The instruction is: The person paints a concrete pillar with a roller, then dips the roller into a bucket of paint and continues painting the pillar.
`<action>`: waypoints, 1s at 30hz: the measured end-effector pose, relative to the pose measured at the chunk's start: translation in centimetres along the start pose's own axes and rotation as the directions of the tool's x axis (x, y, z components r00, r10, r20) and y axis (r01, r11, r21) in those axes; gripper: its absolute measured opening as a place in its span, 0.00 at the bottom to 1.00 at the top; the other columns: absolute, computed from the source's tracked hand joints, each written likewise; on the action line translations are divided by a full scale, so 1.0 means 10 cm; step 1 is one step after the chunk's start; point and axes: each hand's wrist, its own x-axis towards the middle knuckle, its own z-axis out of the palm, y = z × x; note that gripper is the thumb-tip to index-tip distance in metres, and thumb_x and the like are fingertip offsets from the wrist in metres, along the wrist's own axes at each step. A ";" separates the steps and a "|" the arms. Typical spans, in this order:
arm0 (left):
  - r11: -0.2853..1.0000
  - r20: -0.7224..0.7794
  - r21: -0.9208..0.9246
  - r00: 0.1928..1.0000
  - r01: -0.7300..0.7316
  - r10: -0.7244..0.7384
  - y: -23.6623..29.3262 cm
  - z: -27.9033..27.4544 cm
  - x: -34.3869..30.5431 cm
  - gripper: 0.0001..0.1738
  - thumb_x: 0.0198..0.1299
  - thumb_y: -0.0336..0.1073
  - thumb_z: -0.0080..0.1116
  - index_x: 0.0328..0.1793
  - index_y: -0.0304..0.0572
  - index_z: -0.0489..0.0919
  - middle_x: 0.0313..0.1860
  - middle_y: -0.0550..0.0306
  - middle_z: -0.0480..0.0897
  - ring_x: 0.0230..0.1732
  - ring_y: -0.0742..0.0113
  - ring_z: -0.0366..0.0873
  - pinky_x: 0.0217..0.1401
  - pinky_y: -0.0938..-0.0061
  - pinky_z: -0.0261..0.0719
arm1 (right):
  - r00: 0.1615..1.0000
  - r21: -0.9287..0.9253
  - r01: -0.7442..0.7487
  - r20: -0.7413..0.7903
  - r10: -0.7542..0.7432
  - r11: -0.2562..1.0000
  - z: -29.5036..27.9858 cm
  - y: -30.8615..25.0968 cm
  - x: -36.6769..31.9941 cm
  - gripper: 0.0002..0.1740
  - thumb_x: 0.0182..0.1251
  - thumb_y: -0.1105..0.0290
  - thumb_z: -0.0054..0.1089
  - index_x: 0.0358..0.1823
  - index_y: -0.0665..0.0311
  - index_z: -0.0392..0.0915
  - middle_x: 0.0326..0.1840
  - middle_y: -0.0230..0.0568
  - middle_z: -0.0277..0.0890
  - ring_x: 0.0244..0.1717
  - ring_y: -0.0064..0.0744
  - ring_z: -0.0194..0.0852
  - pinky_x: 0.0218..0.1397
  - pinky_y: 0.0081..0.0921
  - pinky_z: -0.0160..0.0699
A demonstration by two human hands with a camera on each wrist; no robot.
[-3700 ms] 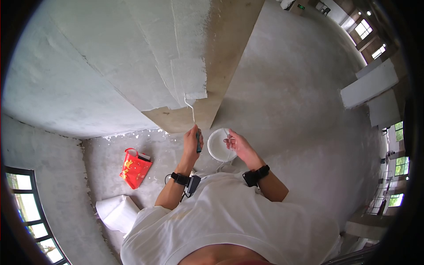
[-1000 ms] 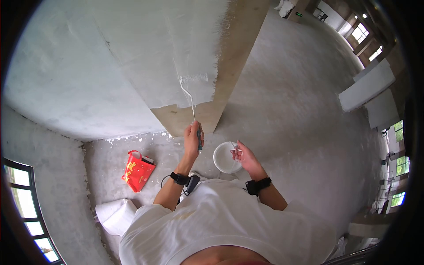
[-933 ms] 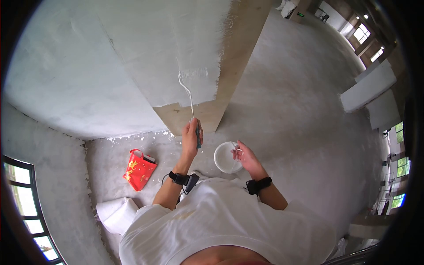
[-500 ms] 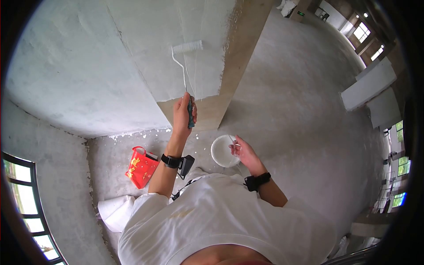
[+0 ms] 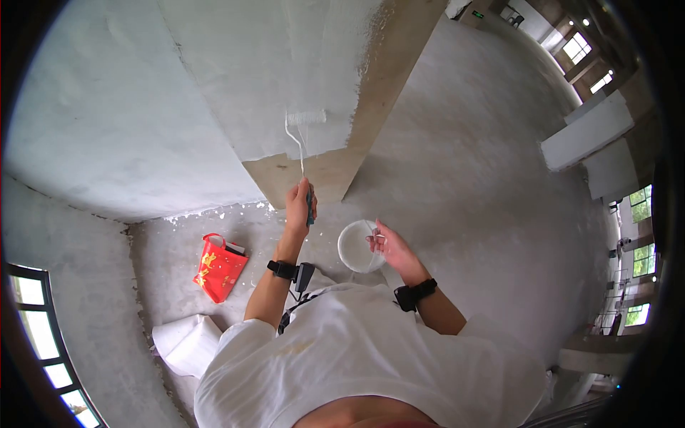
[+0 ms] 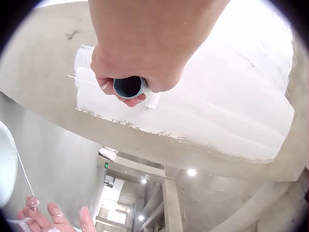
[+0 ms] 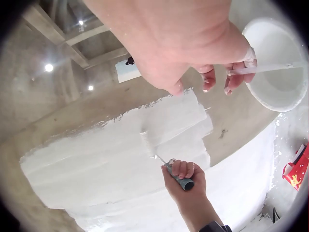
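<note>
My left hand [image 5: 297,208] is closed round the teal handle [image 5: 310,207] of the paint roller [image 5: 307,117], thumb uppermost, no slack visible in the grip. The roller head lies crosswise on the white-coated face of the pillar [image 5: 285,78], a little above the lower margin of the coat, between the pillar's left corner edge and the ragged right margin of the white. Beyond that margin a bare brown strip follows the pillar's right edge; another bare patch reaches its bottom edge. Coated surface lies on every side of the head, so it has room up, down and sideways before either edge. My right hand [image 5: 392,251], fingers curled, holds the thin handle of the white bucket [image 5: 342,251]; paint marks the fingertips. Bucket is just right of the pillar's bottom corner, near my body; whether its base meets the floor [image 5: 471,185] I cannot tell. To my right the floor runs broad, from the bucket to pale blocks [image 5: 589,139] well off. To my left, room is tighter: a red bag [image 5: 222,272] and a white bundle [image 5: 187,345] lie near the floor's edge along the side wall [image 5: 93,264].
</note>
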 end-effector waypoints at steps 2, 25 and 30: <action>1.000 -0.019 0.007 0.999 0.030 -0.030 -0.10 -0.04 0.08 0.23 0.74 0.53 0.48 0.30 0.46 0.69 0.15 0.67 0.66 0.10 0.78 0.61 0.09 0.81 0.60 | 0.998 0.021 -0.017 -0.065 0.018 1.000 -0.02 0.02 0.06 0.20 0.72 0.47 0.57 0.33 0.56 0.73 0.34 0.39 0.78 0.36 0.29 0.75 0.43 0.25 0.75; 0.927 -0.150 -0.141 0.918 0.347 -0.367 -1.07 -0.56 0.57 0.20 0.71 0.51 0.51 0.31 0.46 0.72 0.16 0.62 0.70 0.12 0.72 0.66 0.13 0.77 0.64 | 0.992 -0.036 -0.045 -0.116 0.041 0.998 0.04 -0.09 0.12 0.18 0.74 0.50 0.55 0.33 0.56 0.72 0.33 0.37 0.77 0.33 0.27 0.72 0.42 0.25 0.70; 0.941 -0.106 -0.145 0.940 0.307 -0.323 -0.57 -0.59 -0.02 0.18 0.72 0.50 0.51 0.32 0.47 0.73 0.16 0.64 0.71 0.12 0.73 0.66 0.13 0.78 0.64 | 0.993 -0.050 -0.095 -0.071 0.091 0.994 0.19 -0.13 0.19 0.18 0.73 0.50 0.57 0.36 0.58 0.73 0.34 0.40 0.77 0.36 0.29 0.74 0.43 0.25 0.72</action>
